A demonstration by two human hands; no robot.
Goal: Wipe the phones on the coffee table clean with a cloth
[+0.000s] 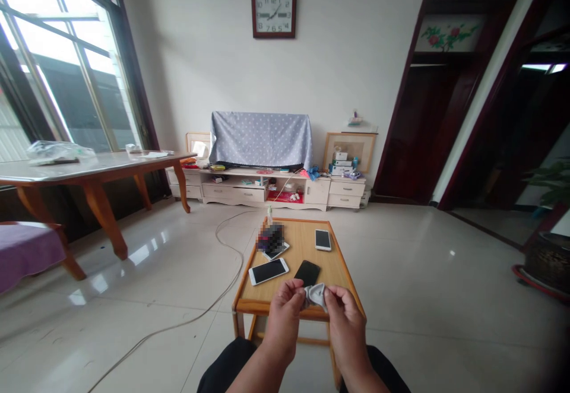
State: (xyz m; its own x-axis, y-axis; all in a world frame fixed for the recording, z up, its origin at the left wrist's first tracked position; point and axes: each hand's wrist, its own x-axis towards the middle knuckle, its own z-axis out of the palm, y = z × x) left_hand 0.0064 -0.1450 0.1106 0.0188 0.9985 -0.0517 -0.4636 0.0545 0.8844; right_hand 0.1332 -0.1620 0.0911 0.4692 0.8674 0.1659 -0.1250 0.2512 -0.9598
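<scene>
Two hands meet low in the middle of the frame. The left hand (282,311) and the right hand (346,317) each pinch a small grey cloth (317,294), fingers (294,290) closed on its bunched edges, just above the near rim of the wooden counter (307,244). It looks light, soft and limp, likely to droop, so pinching it at the hems seems best. A black phone (307,272) lies just beyond.
</scene>
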